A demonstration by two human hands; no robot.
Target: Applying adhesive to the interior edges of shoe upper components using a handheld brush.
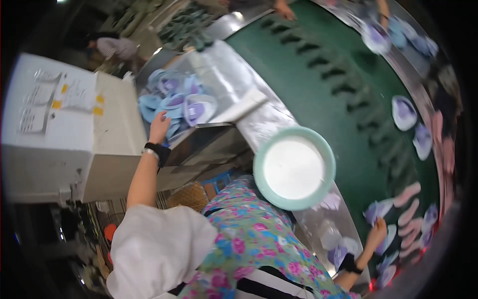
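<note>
My left hand (159, 128) reaches into a metal tray (215, 123) heaped with light blue and purple shoe uppers (172, 99). Its bent fingers close on the edge of a blue one. Low on the right, over the green belt (318, 104), my right hand (377, 235) pinches a purple and white shoe upper (379, 210); the grip itself is small in view. Beside it lie more uppers and several pink sole-shaped pieces (409, 212). A pale green tub (260, 172) of white stuff stands between my hands at the belt's near side.
Dark sole-shaped pieces (343, 87) line the belt. A white box-like cabinet (55, 119) with taped papers stands left. Other uppers (404, 113) lie along the far belt edge. A co-worker's hand (284, 10) rests at the top; another person (117, 49) is farther back.
</note>
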